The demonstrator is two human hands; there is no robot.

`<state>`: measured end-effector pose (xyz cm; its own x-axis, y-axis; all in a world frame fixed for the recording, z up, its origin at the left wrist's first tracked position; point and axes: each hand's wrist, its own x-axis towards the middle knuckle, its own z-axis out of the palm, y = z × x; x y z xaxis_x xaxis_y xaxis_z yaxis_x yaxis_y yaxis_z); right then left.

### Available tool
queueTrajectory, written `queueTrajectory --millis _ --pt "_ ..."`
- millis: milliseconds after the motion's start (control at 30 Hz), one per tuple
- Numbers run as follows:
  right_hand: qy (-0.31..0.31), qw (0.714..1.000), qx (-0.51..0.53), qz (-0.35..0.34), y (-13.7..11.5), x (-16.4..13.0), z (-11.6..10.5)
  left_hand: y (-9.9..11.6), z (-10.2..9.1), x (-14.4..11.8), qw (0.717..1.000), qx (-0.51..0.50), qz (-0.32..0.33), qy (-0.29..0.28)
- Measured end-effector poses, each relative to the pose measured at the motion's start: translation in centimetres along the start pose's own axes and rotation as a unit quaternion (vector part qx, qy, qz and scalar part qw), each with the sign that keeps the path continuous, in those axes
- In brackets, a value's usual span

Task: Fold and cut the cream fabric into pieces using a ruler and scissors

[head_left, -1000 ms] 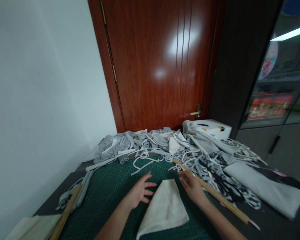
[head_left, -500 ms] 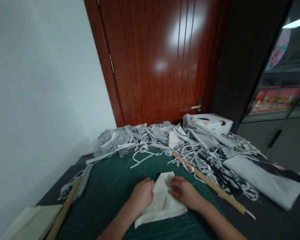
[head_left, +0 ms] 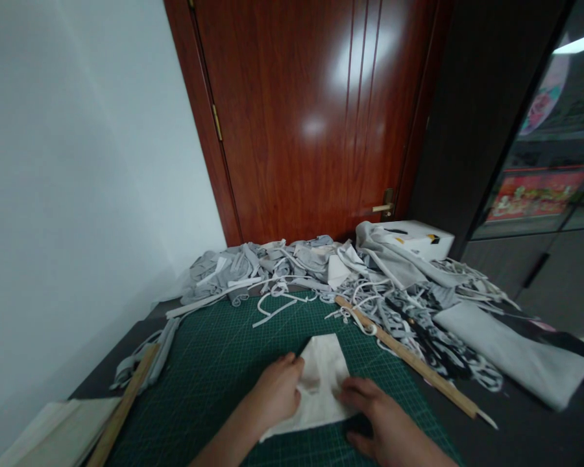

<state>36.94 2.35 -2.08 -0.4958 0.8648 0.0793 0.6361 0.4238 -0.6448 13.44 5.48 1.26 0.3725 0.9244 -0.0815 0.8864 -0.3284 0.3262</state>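
1. We've got both hands down on the white cloth piece (head_left: pixel 321 383), which lies on the green cutting mat (head_left: pixel 214 363).
2. Our left hand (head_left: pixel 275 392) sits on the cloth's left edge, fingers curled in and pinching that edge.
3. Our right hand (head_left: pixel 387 428) lies over the cloth's near right corner, fingers fairly flat and pressing down; whether it grips anything, we cannot tell.
4. The cloth tapers to a narrow end pointing away from us, toward the door (head_left: pixel 311 117); its long axis runs from between our hands straight ahead.
5. Just beyond the right hand, a wooden ruler (head_left: pixel 409 360) slants across the mat's edge.
6. Farther out past both hands, a heap of grey fabric scraps (head_left: pixel 292 266) lies along the table.
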Motion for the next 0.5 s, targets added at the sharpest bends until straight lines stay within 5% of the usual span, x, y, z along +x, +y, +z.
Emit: queueTrajectory --millis 200,300,500 --pt "0.048 0.998 -0.025 -0.031 1.0 -0.1 1.2 -7.0 -2.8 1.3 0.980 -0.104 -0.167 -0.005" --pt "0.073 0.997 -0.027 -0.018 1.8 0.2 1.4 -9.2 -3.0 0.9 0.975 -0.072 -0.207 0.039" --pt "0.118 0.993 0.018 0.001 3.5 0.1 1.7 -7.7 -2.1 1.3 0.991 0.001 -0.023 0.135"
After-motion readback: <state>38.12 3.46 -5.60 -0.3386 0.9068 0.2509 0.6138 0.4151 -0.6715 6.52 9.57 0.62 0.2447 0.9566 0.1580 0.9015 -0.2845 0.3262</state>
